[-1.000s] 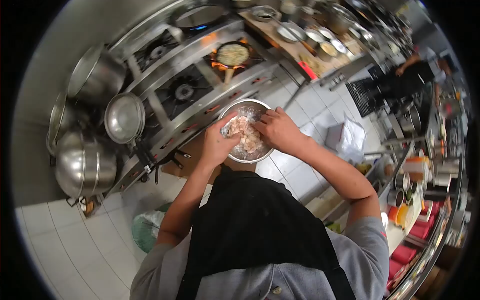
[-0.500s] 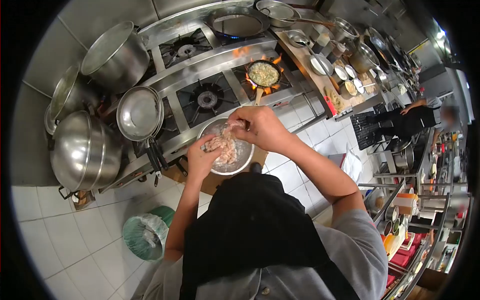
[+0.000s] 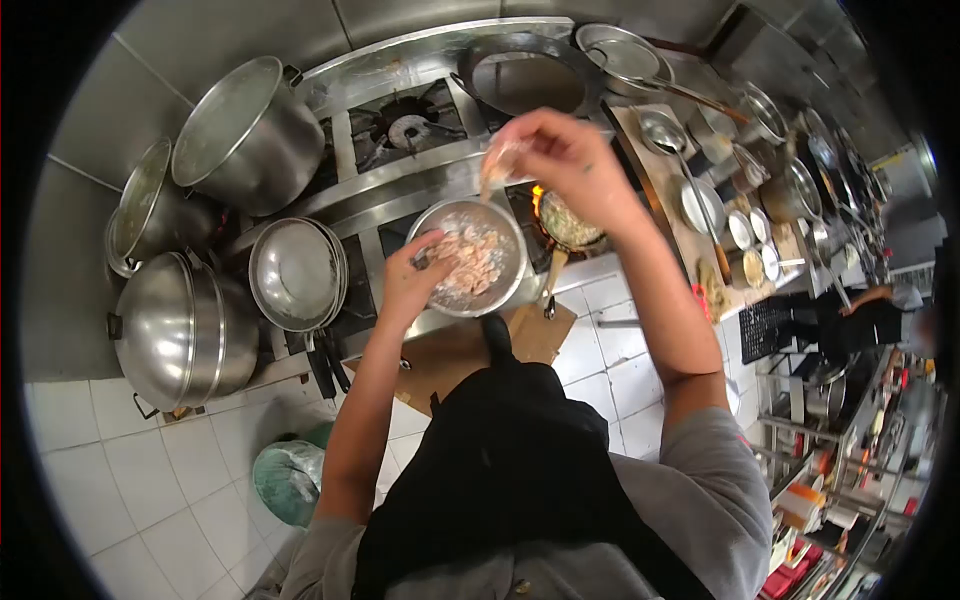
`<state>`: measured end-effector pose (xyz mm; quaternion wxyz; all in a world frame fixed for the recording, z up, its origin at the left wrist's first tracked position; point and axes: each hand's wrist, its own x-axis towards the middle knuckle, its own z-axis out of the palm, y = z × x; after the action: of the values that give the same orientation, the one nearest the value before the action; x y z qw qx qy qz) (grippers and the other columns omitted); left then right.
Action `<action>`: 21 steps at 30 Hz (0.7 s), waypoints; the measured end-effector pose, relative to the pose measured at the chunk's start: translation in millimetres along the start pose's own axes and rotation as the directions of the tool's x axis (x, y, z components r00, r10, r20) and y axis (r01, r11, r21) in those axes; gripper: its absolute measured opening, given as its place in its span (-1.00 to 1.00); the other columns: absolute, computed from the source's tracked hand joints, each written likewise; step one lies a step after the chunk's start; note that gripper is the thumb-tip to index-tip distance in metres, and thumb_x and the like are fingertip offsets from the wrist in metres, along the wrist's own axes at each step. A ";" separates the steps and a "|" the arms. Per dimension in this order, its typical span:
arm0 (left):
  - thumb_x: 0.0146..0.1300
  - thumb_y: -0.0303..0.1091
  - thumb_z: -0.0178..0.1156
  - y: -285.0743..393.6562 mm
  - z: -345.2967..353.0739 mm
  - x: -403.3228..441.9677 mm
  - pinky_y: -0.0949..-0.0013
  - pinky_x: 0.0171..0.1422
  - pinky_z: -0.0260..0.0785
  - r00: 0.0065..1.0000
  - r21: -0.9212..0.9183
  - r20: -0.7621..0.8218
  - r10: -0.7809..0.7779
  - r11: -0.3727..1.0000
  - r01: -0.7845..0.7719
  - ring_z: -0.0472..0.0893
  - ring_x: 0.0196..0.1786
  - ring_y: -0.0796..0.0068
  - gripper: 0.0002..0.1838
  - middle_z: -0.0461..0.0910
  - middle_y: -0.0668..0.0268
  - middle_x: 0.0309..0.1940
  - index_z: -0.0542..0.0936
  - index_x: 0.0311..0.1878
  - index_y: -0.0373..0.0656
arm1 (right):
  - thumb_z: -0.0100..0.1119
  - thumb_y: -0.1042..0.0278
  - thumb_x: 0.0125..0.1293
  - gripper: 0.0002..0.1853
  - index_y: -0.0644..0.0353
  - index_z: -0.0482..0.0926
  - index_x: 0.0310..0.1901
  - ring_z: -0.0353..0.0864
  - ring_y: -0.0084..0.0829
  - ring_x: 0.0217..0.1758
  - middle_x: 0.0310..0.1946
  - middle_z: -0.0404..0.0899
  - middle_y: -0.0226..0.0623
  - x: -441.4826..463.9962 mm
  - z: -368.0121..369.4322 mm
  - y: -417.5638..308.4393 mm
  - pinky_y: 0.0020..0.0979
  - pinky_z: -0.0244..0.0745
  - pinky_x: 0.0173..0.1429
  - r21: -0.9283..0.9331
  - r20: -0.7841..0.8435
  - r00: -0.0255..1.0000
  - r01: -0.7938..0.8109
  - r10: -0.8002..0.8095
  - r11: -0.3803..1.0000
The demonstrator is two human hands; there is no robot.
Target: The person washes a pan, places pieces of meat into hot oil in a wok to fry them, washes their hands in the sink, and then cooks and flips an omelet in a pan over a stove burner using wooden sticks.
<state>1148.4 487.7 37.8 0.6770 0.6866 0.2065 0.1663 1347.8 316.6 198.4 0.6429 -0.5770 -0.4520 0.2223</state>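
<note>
A round metal bowl (image 3: 516, 262) at the stove's front edge contains pale pink pieces of raw meat (image 3: 470, 262) dusted with white flour or starch. My left hand (image 3: 408, 285) reaches over the bowl's left rim, its fingers apart and touching or close to the meat; whether it also supports the bowl I cannot tell. Raised above the bowl's upper right side, my right hand (image 3: 570, 165) pinches a coated meat strip (image 3: 495, 172) that dangles from the fingertips. Partly behind the right hand, a frying pan (image 3: 557, 262) with pale shredded food sits over flames.
A large wok (image 3: 530, 80) occupies a back burner. Stacked pans (image 3: 295, 275) and big pots (image 3: 250, 135) stand to the left. Ladles, cups and small bowls (image 3: 703, 205) crowd the right counter. A lined bin (image 3: 285, 483) is on the floor. Another person (image 3: 870, 320) stands far right.
My right hand has lifted out of the bowl with the meat strip, moving up and right. The left hand remains at the bowl. The camera view has shifted.
</note>
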 end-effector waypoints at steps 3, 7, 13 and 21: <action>0.15 -0.43 0.49 13.1 18.1 54.9 0.44 0.10 0.49 0.999 0.042 -0.002 0.051 0.998 -0.050 0.63 -0.04 0.55 -0.50 0.70 0.18 0.00 0.64 0.17 -0.36 | 0.27 0.51 0.40 -0.81 0.31 0.61 0.01 0.69 -0.55 -0.09 -0.13 0.72 -0.30 65.6 -57.2 -7.2 -0.46 0.65 -0.01 -0.043 -0.031 0.999 0.043 -0.044 0.998; 0.14 -0.38 0.50 2.9 23.0 105.9 0.41 0.15 0.47 0.997 0.097 -0.022 0.074 0.993 -0.072 0.62 -0.01 0.53 -0.50 0.71 0.17 -0.01 0.66 0.16 -0.32 | 0.37 0.42 0.33 -0.77 0.33 0.64 -0.05 0.70 -0.57 -0.15 -0.22 0.73 -0.32 146.5 -132.6 53.1 -0.49 0.61 -0.04 -0.248 -0.145 0.989 -0.035 -0.002 0.968; 0.13 -0.33 0.49 -4.6 12.4 108.3 0.40 0.16 0.47 0.997 0.116 -0.075 -0.026 0.993 0.035 0.61 0.00 0.53 -0.49 0.71 0.18 -0.02 0.67 0.17 -0.26 | 0.37 0.34 0.21 -0.80 0.22 0.71 -0.16 0.77 -0.26 -0.21 -0.29 0.74 -0.12 207.5 -191.3 187.8 -0.30 0.62 -0.03 -0.754 -0.189 0.973 -0.232 0.135 0.615; 0.09 -0.27 0.50 -21.0 -18.2 83.3 0.24 0.41 0.34 0.983 0.200 -0.127 -0.136 0.967 0.160 0.59 0.25 0.29 -0.44 0.67 0.09 0.16 0.67 0.19 -0.20 | 0.20 0.20 0.33 -0.77 0.15 0.72 -0.19 0.72 0.05 -0.05 -0.18 0.73 0.00 245.4 -220.9 309.5 -0.03 0.60 0.05 -0.912 -0.236 0.950 -0.289 0.204 0.291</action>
<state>1209.5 545.7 13.1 0.5989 0.7262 0.3112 0.1310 1726.7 468.1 2.7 0.1663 -0.9106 -0.3784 -0.0042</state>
